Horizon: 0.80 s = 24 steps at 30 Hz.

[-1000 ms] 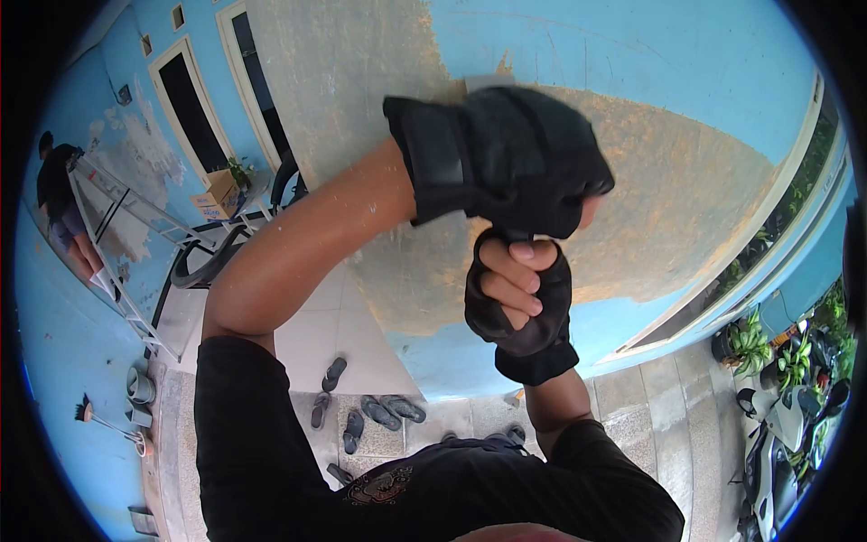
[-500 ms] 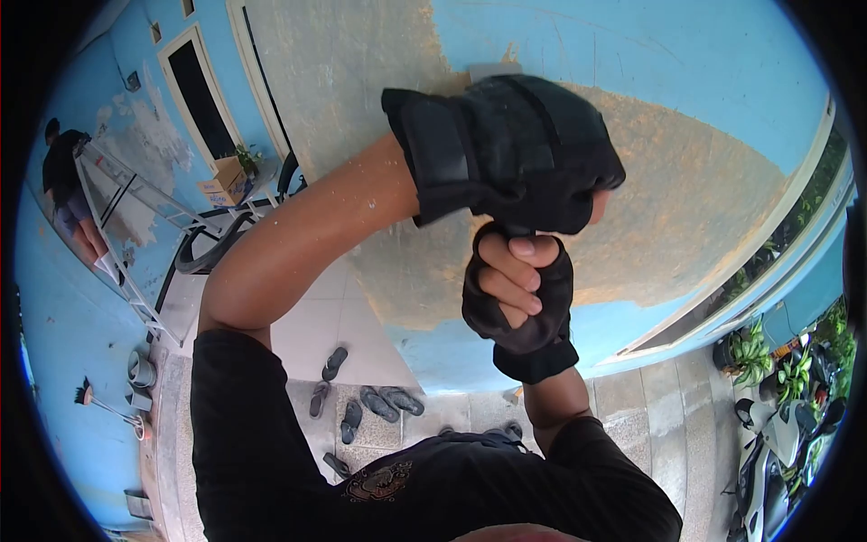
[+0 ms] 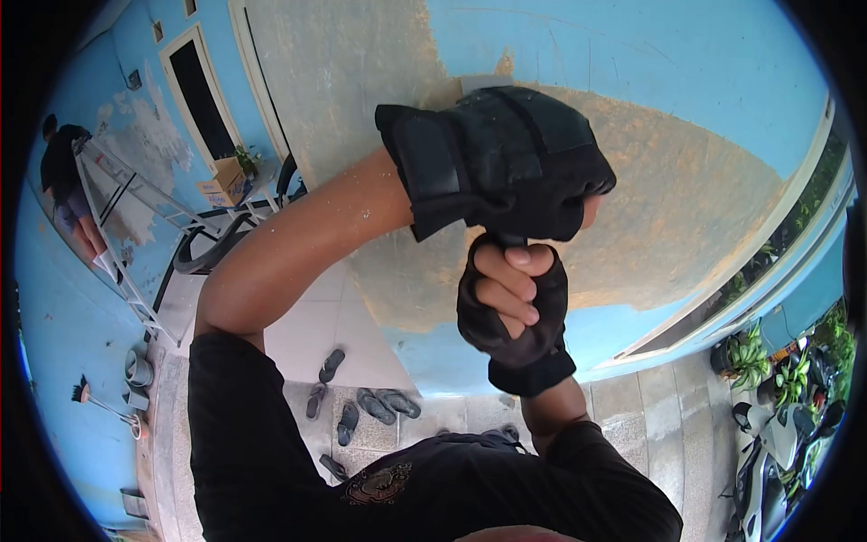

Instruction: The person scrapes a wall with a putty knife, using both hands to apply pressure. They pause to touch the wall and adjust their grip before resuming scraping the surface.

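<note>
Both of my hands wear black fingerless gloves and are closed, one above the other, on a scraper. Its flat grey blade [image 3: 486, 84] shows above my left hand, against the wall near the edge of the blue paint. My left hand [image 3: 515, 163] is uppermost, back of the glove towards me, hiding most of the tool. Just below, my right hand [image 3: 513, 303] has its fingers wrapped round the dark handle, of which a short piece shows between the gloves. The wall [image 3: 668, 181] behind them is bare grey-brown plaster bordered by light blue paint.
At far left a person [image 3: 68, 172] stands by a metal ladder [image 3: 117, 230] facing a patchy wall. A cardboard box [image 3: 224, 183] sits beyond my left arm. Several sandals [image 3: 375, 406] lie on the floor. Plants [image 3: 750, 357] and a motorbike [image 3: 768, 461] stand at right.
Both hands and the scraper have moved slightly down and to the left along the wall. The grip stays the same.
</note>
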Motion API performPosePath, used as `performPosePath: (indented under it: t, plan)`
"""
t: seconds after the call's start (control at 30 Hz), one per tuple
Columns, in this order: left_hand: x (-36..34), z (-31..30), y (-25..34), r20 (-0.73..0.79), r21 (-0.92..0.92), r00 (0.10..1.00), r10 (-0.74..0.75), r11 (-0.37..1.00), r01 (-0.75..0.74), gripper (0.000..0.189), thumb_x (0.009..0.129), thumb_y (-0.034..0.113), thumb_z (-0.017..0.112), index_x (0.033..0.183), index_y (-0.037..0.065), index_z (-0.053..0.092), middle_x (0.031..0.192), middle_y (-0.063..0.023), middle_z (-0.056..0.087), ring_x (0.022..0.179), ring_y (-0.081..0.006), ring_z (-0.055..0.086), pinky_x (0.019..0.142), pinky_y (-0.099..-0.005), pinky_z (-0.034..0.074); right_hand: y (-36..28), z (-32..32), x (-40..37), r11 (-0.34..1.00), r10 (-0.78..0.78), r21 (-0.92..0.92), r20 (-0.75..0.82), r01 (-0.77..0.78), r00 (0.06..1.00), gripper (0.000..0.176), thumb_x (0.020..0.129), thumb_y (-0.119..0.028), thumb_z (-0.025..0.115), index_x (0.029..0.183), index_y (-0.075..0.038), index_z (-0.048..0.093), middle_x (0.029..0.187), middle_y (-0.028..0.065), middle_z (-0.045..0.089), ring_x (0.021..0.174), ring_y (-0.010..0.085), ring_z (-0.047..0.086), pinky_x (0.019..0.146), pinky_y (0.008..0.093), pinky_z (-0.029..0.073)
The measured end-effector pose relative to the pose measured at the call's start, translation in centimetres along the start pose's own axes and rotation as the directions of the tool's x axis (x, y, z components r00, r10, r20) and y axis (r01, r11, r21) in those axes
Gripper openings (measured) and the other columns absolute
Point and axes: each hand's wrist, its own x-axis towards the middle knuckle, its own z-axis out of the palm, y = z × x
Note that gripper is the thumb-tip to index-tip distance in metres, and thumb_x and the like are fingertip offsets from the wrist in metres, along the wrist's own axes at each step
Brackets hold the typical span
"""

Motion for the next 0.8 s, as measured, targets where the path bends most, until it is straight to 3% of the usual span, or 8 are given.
performPosePath:
  t: [0.1,0.17,0.2,0.33,0.43,0.5,0.7,0.8]
  plan:
    - [0.3,0.4,-0.3,0.083,-0.103,0.992,-0.097,0.989,0.105,0.016,0.075,0.022,0.064,0.063,0.014,0.058,0.055,-0.0078,0.053,0.052,-0.0266,0.055,0.052,-0.0398,0.044,-0.6,0.0,1.0,1.000,0.008,0.020,0.063,-0.010,0.998,0.030,0.093,-0.010,0.047,0.063,-0.008,0.044,0.055,0.0039,0.047,0.041,0.0123,0.047,0.035,0.0231,0.034]
    - [-0.2,1.2,-0.6,-0.060,0.074,0.998,-0.009,0.997,0.013,0.020,0.078,0.025,0.064,0.063,0.013,0.057,0.056,-0.0091,0.053,0.054,-0.0274,0.055,0.054,-0.0409,0.045,-0.3,-0.2,0.6,0.998,0.060,0.008,0.118,-0.061,0.991,0.031,0.093,-0.010,0.047,0.062,-0.007,0.044,0.056,0.0038,0.047,0.042,0.0127,0.048,0.035,0.0234,0.034]
    - [-0.2,0.5,0.2,0.001,0.079,1.000,-0.022,0.997,0.022,0.021,0.078,0.026,0.064,0.064,0.013,0.057,0.057,-0.0098,0.054,0.054,-0.0278,0.056,0.054,-0.0409,0.045,-0.1,-0.3,0.0,0.998,0.046,0.030,0.090,-0.049,0.995,0.031,0.093,-0.011,0.046,0.062,-0.007,0.043,0.056,0.0035,0.047,0.042,0.0121,0.048,0.036,0.0234,0.034]
    - [0.3,0.9,-0.2,-0.042,0.202,0.999,0.035,0.979,-0.025,0.020,0.078,0.026,0.065,0.064,0.012,0.059,0.057,-0.0099,0.054,0.053,-0.0280,0.056,0.054,-0.0412,0.045,-1.2,-0.6,0.8,0.999,0.035,0.003,0.105,-0.036,0.994,0.032,0.094,-0.010,0.046,0.062,-0.007,0.042,0.057,0.0037,0.046,0.042,0.0121,0.046,0.036,0.0236,0.033]
    - [0.7,0.2,0.5,-0.016,-0.050,0.997,-0.073,0.996,0.072,0.021,0.078,0.023,0.063,0.062,0.011,0.057,0.057,-0.0103,0.054,0.052,-0.0295,0.053,0.054,-0.0415,0.043,-0.4,0.2,0.4,0.999,0.038,0.018,0.127,-0.041,0.991,0.032,0.094,-0.009,0.046,0.063,-0.005,0.042,0.059,0.0043,0.048,0.043,0.0128,0.046,0.035,0.0238,0.032]
    - [0.7,-0.4,0.9,0.080,0.037,0.991,-0.110,0.994,0.107,0.021,0.078,0.021,0.063,0.060,0.011,0.056,0.055,-0.0102,0.053,0.053,-0.0296,0.054,0.053,-0.0404,0.043,-0.2,-0.2,0.2,0.994,0.059,0.079,0.137,-0.071,0.989,0.033,0.094,-0.009,0.046,0.062,-0.006,0.042,0.059,0.0039,0.048,0.043,0.0123,0.046,0.035,0.0240,0.031]
    - [0.7,-0.7,0.8,0.258,-0.213,0.937,-0.238,0.931,0.295,0.019,0.077,0.020,0.063,0.061,0.011,0.057,0.055,-0.0085,0.055,0.053,-0.0262,0.056,0.054,-0.0403,0.044,0.2,-0.3,0.6,0.991,0.087,0.087,0.198,-0.106,0.976,0.034,0.094,-0.008,0.046,0.060,-0.007,0.042,0.055,0.0034,0.045,0.041,0.0125,0.045,0.036,0.0236,0.032]
    - [0.2,-0.4,0.8,0.154,0.029,0.980,-0.129,0.992,0.126,0.013,0.076,0.021,0.064,0.067,0.013,0.061,0.057,-0.0068,0.056,0.049,-0.0245,0.051,0.053,-0.0383,0.043,-0.4,-0.3,0.2,0.998,0.060,-0.008,0.064,-0.059,0.996,0.033,0.093,-0.008,0.046,0.060,-0.007,0.042,0.055,0.0024,0.045,0.041,0.0116,0.044,0.036,0.0235,0.031]
